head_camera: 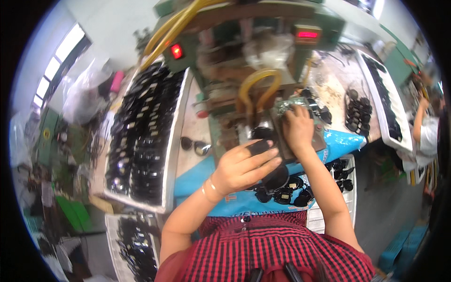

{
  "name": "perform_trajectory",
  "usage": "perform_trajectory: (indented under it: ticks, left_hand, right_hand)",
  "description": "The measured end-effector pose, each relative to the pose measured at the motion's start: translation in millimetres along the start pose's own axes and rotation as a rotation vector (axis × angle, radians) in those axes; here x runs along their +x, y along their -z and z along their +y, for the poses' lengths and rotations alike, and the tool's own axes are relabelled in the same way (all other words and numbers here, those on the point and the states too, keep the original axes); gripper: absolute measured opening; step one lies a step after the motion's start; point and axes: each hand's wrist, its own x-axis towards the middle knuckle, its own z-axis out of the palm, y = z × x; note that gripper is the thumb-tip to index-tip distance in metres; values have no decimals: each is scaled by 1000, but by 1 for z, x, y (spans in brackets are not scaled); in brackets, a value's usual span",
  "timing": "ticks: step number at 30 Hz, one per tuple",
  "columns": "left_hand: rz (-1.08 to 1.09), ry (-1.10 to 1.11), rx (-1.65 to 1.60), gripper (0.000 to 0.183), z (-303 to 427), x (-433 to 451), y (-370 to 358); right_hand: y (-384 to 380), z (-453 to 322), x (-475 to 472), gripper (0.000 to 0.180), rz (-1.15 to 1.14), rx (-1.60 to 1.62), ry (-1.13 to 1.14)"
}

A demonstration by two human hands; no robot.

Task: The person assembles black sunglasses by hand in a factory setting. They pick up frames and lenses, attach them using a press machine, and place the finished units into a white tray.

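Note:
My left hand (243, 164) holds a pair of dark sunglasses (276, 179) in front of a green bench machine (225, 137); a finger bears a black cover. Fingers of my right hand (299, 128) reach down into a heap of small shiny pieces (290, 104) on the machine's right side; whether they grip one is hidden. Between the hands, a yellow hose loop (260, 75) runs down to the machine's middle. More dark sunglasses (283, 194) lie on blue printed plastic sheeting (232, 204) close to my body.
A white tray (172, 141) packed with dark eyewear stands at left, with one pair of sunglasses (195, 145) beside it. Another filled tray (378, 102) is at right, near loose eyewear (357, 109). Lower trays (112, 232) (319, 220) flank me. A co-worker's arm (418, 121) shows far right.

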Motion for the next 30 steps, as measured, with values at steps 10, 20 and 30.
perform_trajectory:
  ticks: [10,20,30]
  left_hand:
    - [-81,682,606,35,-16,-43,78]
    - [-281,1043,453,19,-60,-90,98]
    - [714,1188,-363,28,-40,-99,76]
  right_hand:
    - [31,14,-6,10,41,357,-111]
    - [53,14,-22,13,3,604,-447]
    - [93,-57,30,25,-229,1110,-263]
